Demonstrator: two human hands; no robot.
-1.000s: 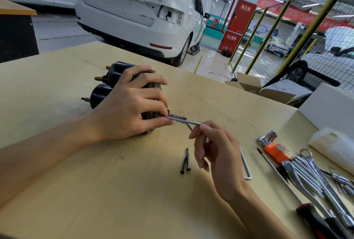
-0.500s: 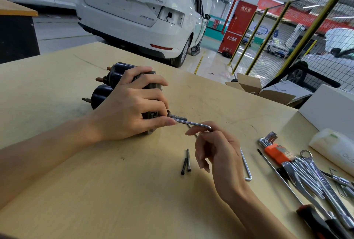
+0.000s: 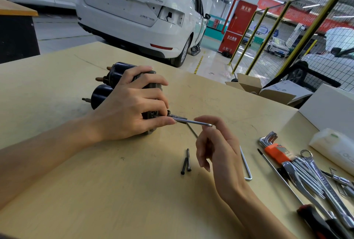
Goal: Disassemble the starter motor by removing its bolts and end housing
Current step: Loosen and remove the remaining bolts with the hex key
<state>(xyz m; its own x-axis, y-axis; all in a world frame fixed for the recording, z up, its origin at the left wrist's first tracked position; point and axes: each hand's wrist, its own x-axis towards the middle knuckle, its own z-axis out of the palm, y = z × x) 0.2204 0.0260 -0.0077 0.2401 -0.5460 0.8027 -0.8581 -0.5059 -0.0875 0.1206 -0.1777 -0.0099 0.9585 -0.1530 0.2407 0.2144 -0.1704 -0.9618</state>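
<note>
- Working on the broad pale-yellow wooden workbench, the person has the black two-cylinder starter motor with its grey metal end housing lying on its side left of the bench's middle; every place below is given relative to that motor.
- Clamped over the motor's right end, the left hand wraps its fingers round the grey housing, thumb tip pressing where the tool enters. For this step that grip should stay firm, I judge, so the body cannot roll as the bolt turns.
- Just right of the motor, the right hand pinches the far end of the slim silver hex key between forefinger and thumb, the other fingers hanging loosely curled.
- That key runs from the housing's lower right face out to the right; its tip seems seated in a bolt head, though the left thumb hides the joint. Keeping the shaft in line with the bolt should stop it slipping out.
- Well to the right of the motor lies a heap of chrome spanners and an orange-holdered hex key set, near enough to reach for a better fit.
- Beside the right hand, right of the motor, a bent silver rod rests flat.
- Nearer the person, below and right of the motor, two long dark bolts lie side by side, apparently already out; a freed bolt belongs with them.
</note>
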